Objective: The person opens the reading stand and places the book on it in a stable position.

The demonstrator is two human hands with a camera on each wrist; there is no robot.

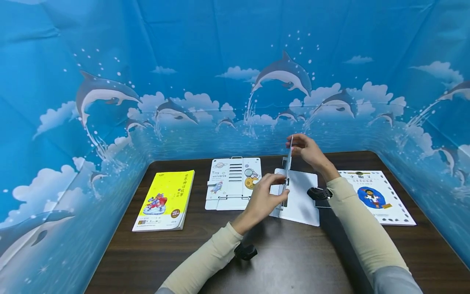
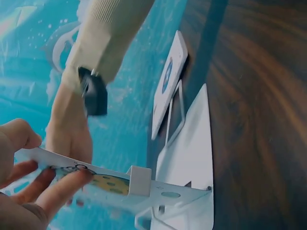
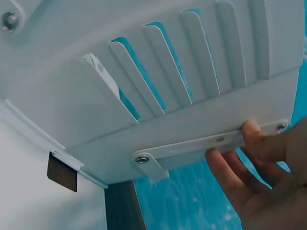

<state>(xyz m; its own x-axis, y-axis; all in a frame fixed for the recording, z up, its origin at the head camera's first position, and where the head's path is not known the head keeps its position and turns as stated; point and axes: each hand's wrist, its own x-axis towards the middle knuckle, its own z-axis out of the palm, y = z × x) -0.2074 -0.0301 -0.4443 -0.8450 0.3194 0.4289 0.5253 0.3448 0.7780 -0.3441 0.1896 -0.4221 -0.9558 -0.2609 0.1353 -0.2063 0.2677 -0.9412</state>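
Observation:
A white metal book stand lies with its base flat on the table and its slotted panel standing nearly upright, edge-on in the head view. My left hand grips the panel's near edge; in the left wrist view its fingers lie against the printed face. At the far edge, my right hand pinches the panel. The right wrist view shows the back of the panel with its slots, and the right thumb and fingers around a hinged bar along the edge.
A second white book stand, printed "Tiny universe", lies folded left of the hands. Further left is a thick yellow book. A white book with a blue oval lies right, beside the right forearm. A blue dolphin curtain surrounds the dark wooden table.

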